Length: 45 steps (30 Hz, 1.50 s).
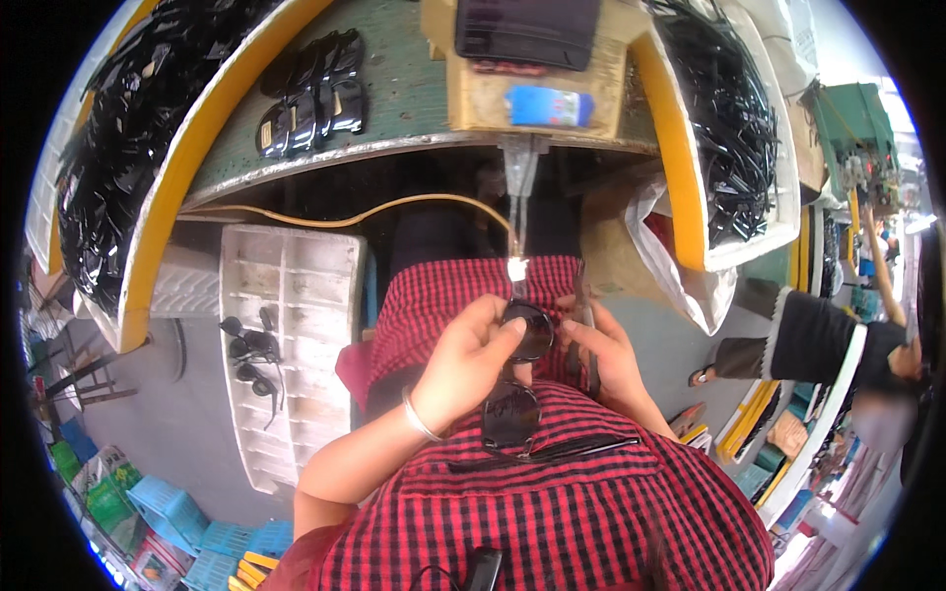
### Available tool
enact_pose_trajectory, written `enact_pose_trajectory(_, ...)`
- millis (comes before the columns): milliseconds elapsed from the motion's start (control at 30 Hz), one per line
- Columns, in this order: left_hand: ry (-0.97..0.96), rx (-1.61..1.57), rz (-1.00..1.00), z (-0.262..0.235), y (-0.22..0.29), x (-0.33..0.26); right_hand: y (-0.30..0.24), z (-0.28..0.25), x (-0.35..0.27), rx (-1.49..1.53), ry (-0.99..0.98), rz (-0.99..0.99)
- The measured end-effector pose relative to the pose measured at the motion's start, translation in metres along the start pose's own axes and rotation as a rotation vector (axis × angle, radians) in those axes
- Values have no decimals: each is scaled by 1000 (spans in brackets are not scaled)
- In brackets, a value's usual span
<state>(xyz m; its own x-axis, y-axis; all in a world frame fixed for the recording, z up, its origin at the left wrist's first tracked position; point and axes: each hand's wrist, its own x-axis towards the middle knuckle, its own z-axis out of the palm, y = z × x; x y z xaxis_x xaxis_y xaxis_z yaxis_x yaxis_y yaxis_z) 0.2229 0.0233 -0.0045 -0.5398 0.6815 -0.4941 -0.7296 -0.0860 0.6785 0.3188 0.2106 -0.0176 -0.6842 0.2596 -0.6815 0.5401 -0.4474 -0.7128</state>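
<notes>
My left hand (pixel 471 347) is closed on a pair of sunglasses, its thumb pressed against one round dark lens (pixel 533 333). The other lens (pixel 511 415) hangs nearer my body, over the red and black checked apron (pixel 591 463). From that end a dark temple arm (pixel 567 450) stretches to the right. Close by on the right, my right hand (pixel 603 347) is closed, thumb and fingers pinching a slim dark strip (pixel 583 315) that looks like a temple arm; whether it joins the frame cannot be seen. A metal fixture (pixel 520 187), with a bright spot at its lower end, hangs just beyond my hands.
Yellow-sided trays of dark glasses parts (pixel 163 128) (pixel 724 128) flank the green bench (pixel 404 89). Several dark lens pieces (pixel 320 103) and a blue packet (pixel 550 105) lie there. A white tray (pixel 315 394) holds sunglasses at left. Another person (pixel 823 335) is at right.
</notes>
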Motion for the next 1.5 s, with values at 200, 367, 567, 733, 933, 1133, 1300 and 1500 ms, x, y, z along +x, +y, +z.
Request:
enact_pose_trajectory(200,157,264,49,31,9,-8,13,-18,-7,-102,12,-137)
enact_pose_trajectory(367,394,60,13,-18,-25,21,10,-34,16,-272,-144,-186)
enact_pose_trajectory(567,285,274,15,-7,-15,14,39,-34,18,-158,-132,-282)
enact_pose_trajectory(733,262,369,75,5,-9,1,39,-32,16,-64,-173,-226)
enact_pose_trajectory(933,262,515,109,-6,-16,4,41,-28,17,-176,-73,-296)
enact_pose_trajectory(1133,293,791,556,-17,-42,6,38,-33,16,-77,-121,-282)
enact_pose_trajectory(1300,245,819,527,-41,-45,13,41,-32,13,-10,-125,-254)
enact_pose_trajectory(1500,294,566,48,3,-9,1,44,-32,15,-15,-153,-224)
